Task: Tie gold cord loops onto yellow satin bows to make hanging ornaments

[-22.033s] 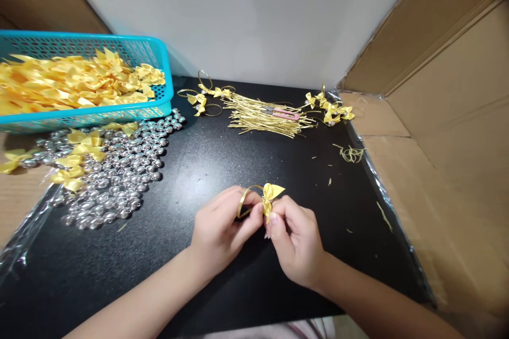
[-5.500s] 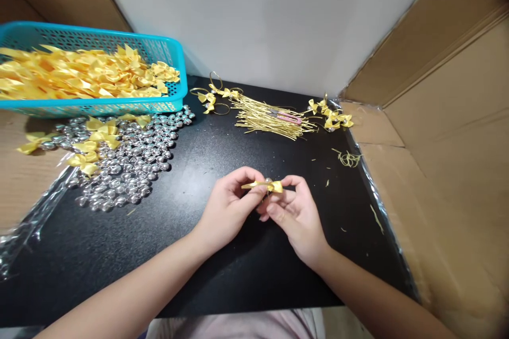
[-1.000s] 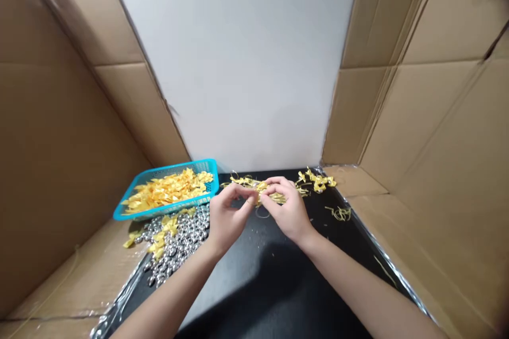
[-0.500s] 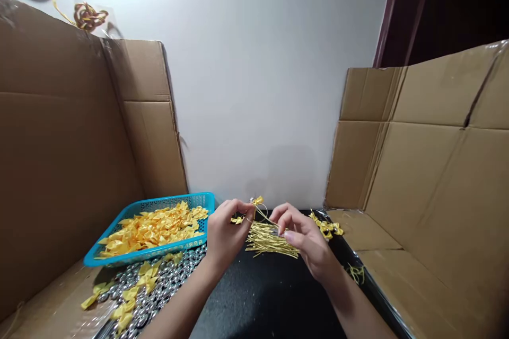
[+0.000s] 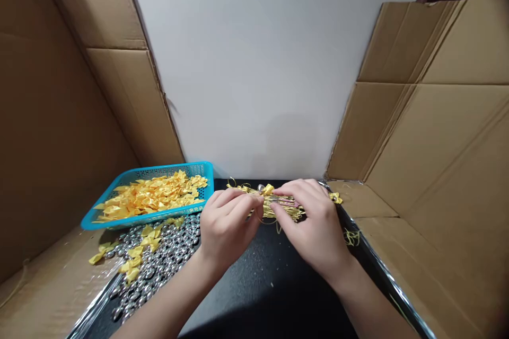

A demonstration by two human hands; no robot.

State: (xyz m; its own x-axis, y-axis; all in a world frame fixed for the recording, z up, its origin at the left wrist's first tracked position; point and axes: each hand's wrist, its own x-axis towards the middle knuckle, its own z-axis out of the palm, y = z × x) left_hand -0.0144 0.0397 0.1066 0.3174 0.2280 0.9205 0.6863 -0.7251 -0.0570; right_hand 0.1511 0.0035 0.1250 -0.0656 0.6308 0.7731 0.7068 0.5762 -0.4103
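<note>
My left hand (image 5: 230, 222) is closed in a pinch just below a silver bead (image 5: 261, 188) and a small yellow ribbon bow (image 5: 269, 189). A thin gold cord loop (image 5: 259, 214) hangs under its fingertips. From the other side my right hand (image 5: 312, 217) has its fingers bent at the bow's right end, its thumb lower down. Its exact grip is partly hidden. Behind and below both hands lies a bundle of gold cords (image 5: 294, 213), with a pinkish tool with a metal part on top, its kind unclear.
A blue basket (image 5: 131, 223) of yellow bows stands at the left. Many silver beads (image 5: 159, 259) and loose bows (image 5: 135, 257) lie before it on the black tabletop (image 5: 258, 286). Cord scraps (image 5: 352, 237) lie at the right. Cardboard walls (image 5: 382, 132) flank both sides.
My view has tilted down. My hands have come closer together, the right now at the bow instead of out along the cord. The bead shows more clearly above the left fingertips.
</note>
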